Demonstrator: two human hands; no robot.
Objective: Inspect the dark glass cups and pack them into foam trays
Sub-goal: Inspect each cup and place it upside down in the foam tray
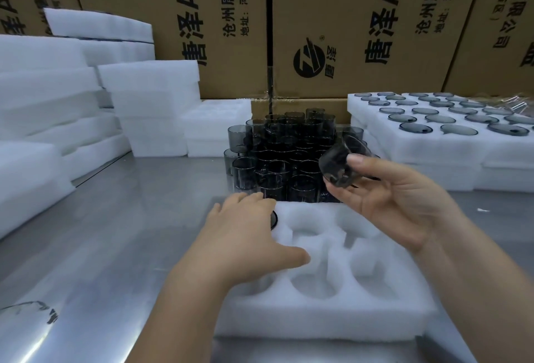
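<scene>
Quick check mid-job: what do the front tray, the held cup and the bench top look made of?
Tray: soft white foam, matte, fuzzy-edged pockets. Cup in the right hand: smoky dark glass, glossy, see-through. Bench top: probably stainless steel, brushed sheen, blurred reflections.

My right hand (396,198) holds a dark glass cup (341,166) tilted, above the foam tray (332,313); my left hand (248,235) rests on the tray's left side.

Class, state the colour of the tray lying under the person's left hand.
The foam tray is plain white, shown best in the head view.
</scene>
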